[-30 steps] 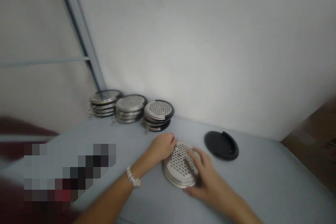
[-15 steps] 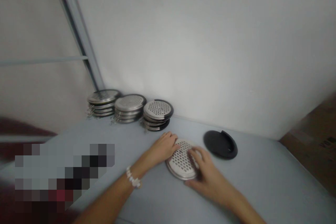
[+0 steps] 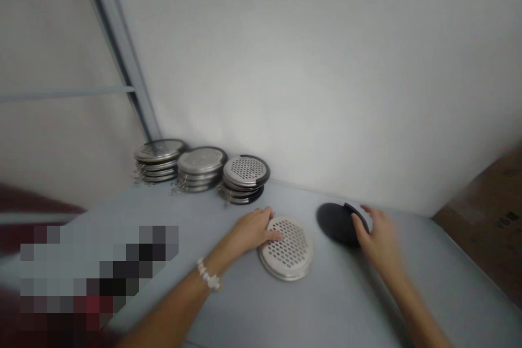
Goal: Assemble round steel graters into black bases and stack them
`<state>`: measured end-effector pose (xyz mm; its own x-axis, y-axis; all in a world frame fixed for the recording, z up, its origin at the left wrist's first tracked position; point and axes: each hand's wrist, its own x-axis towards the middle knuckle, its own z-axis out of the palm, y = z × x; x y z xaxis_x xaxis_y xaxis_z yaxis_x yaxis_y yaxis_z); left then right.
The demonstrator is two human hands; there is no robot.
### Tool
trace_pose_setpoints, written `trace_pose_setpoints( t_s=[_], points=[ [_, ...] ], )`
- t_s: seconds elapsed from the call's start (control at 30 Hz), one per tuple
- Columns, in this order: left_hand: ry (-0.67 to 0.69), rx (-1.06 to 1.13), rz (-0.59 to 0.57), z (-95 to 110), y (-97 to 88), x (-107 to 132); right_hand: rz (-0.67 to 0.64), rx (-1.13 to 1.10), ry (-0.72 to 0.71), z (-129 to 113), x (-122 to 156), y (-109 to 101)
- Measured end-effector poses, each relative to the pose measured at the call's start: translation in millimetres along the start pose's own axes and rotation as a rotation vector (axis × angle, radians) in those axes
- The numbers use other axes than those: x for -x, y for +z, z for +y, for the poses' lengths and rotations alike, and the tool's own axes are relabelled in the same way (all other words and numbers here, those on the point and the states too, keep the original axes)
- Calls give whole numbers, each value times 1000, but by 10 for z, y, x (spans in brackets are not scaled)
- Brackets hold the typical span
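Note:
My left hand (image 3: 255,231) holds a round perforated metal plate (image 3: 287,250) at its upper left edge, thumb on top and fingers round the rim. The plate lies on the grey table. To its right is a flat black disc (image 3: 336,223) with a raised curved rim. My right hand (image 3: 377,236), slightly blurred, closes on that rim, its thumb on the near side and fingers beyond. The fingertips behind the rim are partly hidden.
Three stacks of similar metal discs with black edging, a left stack (image 3: 161,160), a middle stack (image 3: 202,168) and a right stack (image 3: 245,179), stand by the pale wall (image 3: 310,76). A cardboard box (image 3: 489,223) is at the right, a metal post (image 3: 118,38) at the left.
My right hand has left the perforated plate and moved right to the black disc's rim. My left hand stays on the plate, which lies in nearly the same spot.

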<state>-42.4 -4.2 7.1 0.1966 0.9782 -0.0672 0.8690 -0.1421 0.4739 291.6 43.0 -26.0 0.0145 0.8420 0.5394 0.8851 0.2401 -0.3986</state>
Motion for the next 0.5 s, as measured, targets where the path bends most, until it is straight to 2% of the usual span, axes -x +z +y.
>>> trace_pose_setpoints(
  t_s=[0.03, 0.1, 0.17, 0.23, 0.37, 0.5],
  points=[
    [-2, 33, -3, -7, -5, -2, -22, 101, 73, 162, -36, 22],
    [1, 98, -11, -24, -8, -15, -181, 185, 185, 414, -68, 77],
    [-8, 169, -28, -47, 1, -39, -272, 166, 200, 539, -67, 131],
    [-27, 245, -51, -75, 14, -70, -321, 137, 194, 550, -54, 169],
    [-69, 398, -68, -135, 32, -126, -359, 94, 181, 427, -32, 200],
    [-87, 658, -118, -158, 41, -159, -368, 64, 173, 317, -18, 187]
  ],
)
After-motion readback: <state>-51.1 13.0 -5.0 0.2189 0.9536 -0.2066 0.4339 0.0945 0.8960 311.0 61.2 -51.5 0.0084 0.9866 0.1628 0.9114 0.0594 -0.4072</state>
